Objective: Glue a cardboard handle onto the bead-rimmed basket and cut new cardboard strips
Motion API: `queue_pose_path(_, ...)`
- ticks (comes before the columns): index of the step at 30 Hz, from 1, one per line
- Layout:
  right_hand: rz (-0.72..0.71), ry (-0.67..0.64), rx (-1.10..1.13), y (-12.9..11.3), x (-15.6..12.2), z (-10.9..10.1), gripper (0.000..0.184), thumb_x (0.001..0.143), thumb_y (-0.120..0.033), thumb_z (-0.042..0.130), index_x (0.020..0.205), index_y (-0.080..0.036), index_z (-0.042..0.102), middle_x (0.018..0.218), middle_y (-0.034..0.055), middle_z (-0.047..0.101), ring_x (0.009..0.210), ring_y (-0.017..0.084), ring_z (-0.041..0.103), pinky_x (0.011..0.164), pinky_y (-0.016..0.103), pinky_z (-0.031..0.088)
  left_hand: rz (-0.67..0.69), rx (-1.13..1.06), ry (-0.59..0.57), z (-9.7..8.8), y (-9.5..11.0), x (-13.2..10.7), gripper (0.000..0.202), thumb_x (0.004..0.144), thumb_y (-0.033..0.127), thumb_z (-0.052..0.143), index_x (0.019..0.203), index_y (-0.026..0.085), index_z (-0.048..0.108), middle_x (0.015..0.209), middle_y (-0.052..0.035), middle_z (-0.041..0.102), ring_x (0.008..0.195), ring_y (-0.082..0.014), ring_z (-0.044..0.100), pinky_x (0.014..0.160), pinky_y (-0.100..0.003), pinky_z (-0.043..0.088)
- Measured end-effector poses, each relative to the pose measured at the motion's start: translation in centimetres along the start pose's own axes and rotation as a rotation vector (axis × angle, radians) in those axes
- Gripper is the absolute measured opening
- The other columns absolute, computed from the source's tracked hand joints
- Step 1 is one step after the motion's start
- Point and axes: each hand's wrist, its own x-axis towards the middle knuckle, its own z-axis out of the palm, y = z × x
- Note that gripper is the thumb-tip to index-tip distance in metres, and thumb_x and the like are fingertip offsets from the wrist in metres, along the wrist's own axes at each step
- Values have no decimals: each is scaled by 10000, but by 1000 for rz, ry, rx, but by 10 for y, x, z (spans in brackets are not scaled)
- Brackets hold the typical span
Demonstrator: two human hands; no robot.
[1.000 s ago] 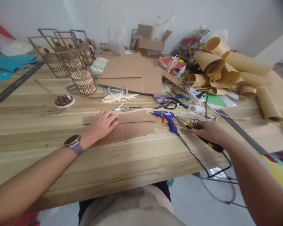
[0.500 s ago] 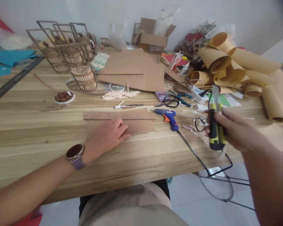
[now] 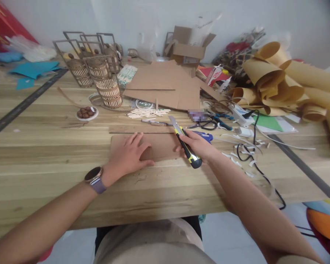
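My left hand (image 3: 130, 152) lies with fingers spread on a small piece of cardboard (image 3: 163, 146) near the front of the table. Along that piece's far edge runs a narrow cardboard strip (image 3: 121, 129). My right hand (image 3: 196, 145) grips a yellow and black utility knife (image 3: 187, 146), its blade out and pointing up and left above the right end of the cardboard. Partly hidden behind my right hand is a blue glue gun (image 3: 206, 136). A pen (image 3: 156, 122) lies just beyond the strip, left of the blade.
Bamboo lanterns (image 3: 108, 91) and a bowl of brown nuts (image 3: 87, 113) stand at left. Large cardboard sheets (image 3: 165, 80) and loose white sticks (image 3: 148, 113) lie behind. Scissors (image 3: 209, 125), a black cable (image 3: 266, 178) and brown paper rolls (image 3: 264, 73) are on the right.
My right hand has brought the utility knife leftward to the cardboard, tilting its blade left. My left hand's fingers have spread on the cardboard. The view has shifted slightly.
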Motion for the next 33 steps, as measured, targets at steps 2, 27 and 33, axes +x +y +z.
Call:
queue_pose_path(2,-28,-42,54,1,0,3,168,961,-305,554,1105,-227,511,687,6,715,420,134,574,367,215,443,-23,-21,-31,1,-5,3,792,774,827,574,1270,210,608,1615,-237,309,1497,-481,239,1155,-667,289)
queue_pose_path(27,-53,-471,500,24,-24,10,604,716,-115,709,1261,-275,503,931,0,632,655,121,582,555,257,461,42,-66,-34,-6,-36,-7,847,638,854,684,1188,218,580,1583,-196,383,1450,-432,334,1173,-618,292)
queue_pose_path(33,-45,-471,469,32,-21,15,564,710,-101,688,1225,-273,537,929,0,617,638,109,546,555,258,444,64,-70,-22,-8,-37,-8,854,632,867,673,1174,217,557,1583,-219,376,1463,-437,329,1187,-631,275)
